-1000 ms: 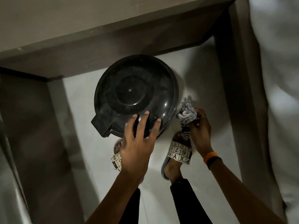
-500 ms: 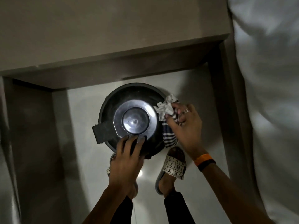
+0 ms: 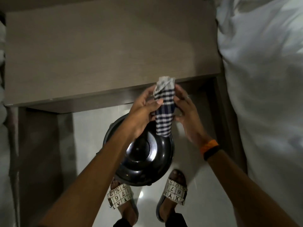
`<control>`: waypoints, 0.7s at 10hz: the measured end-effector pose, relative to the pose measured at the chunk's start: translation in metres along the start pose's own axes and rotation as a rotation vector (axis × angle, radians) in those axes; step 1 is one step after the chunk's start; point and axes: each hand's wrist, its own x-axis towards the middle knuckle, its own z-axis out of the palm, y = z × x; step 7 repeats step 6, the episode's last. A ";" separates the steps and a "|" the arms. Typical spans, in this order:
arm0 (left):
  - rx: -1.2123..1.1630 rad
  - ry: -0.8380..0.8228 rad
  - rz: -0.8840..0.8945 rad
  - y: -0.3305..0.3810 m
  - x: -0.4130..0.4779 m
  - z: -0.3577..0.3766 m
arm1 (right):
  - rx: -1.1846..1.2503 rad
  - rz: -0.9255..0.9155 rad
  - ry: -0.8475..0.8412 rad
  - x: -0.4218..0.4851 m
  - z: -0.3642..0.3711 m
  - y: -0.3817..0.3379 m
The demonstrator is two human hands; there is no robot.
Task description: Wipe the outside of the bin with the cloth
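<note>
Desk: a wide grey-brown wooden desk top (image 3: 106, 51) fills the upper half of the view, with its front edge running above a recess and side panels dropping to the floor on the left and right.
Bedding: rumpled white bedding (image 3: 265, 79) covers the whole right side, just beside the desk's right panel.
Floor: a pale glossy tiled floor (image 3: 85, 128) lies in the recess under the desk and under the person's feet.
Bin: the round glossy black plastic bin (image 3: 152, 159) stands on the floor at the mouth of the recess, seen from straight above so that only its domed lid with concentric rings shows; its near rim is just in front of the toes, and the left forearm crosses over its left part.
Sandals: two cream slide sandals printed with black letters and digits (image 3: 176, 193) are on the feet, one either side of the bin's near edge.
Left hand: the left hand (image 3: 144, 110) is raised above the bin, fingers curled around the left side of the cloth, thumb pressed on its front.
Right hand: the right hand (image 3: 186, 115) grips the cloth's right side with fingers bent; a ring shows on one finger.
Cloth: the navy-and-white checked cloth (image 3: 164, 115) is bunched lengthwise between both hands, held off the bin, its pale top end poking above the fingers and its lower end hanging over the lid.
Wristbands: an orange band and a black band (image 3: 210, 149) sit side by side on the right wrist.
</note>
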 end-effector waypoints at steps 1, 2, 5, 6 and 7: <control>-0.081 -0.041 0.029 0.033 0.025 0.012 | 0.074 0.009 -0.051 0.031 0.003 -0.028; -0.077 0.061 0.153 0.074 0.058 0.022 | -0.149 -0.162 0.075 0.084 0.008 -0.065; 1.403 0.341 0.247 0.068 0.109 0.008 | -1.613 -0.200 0.143 0.142 0.007 -0.045; 1.645 0.299 0.306 0.060 0.109 -0.003 | -1.667 -0.286 0.156 0.139 0.010 -0.044; 1.645 0.299 0.306 0.060 0.109 -0.003 | -1.667 -0.286 0.156 0.139 0.010 -0.044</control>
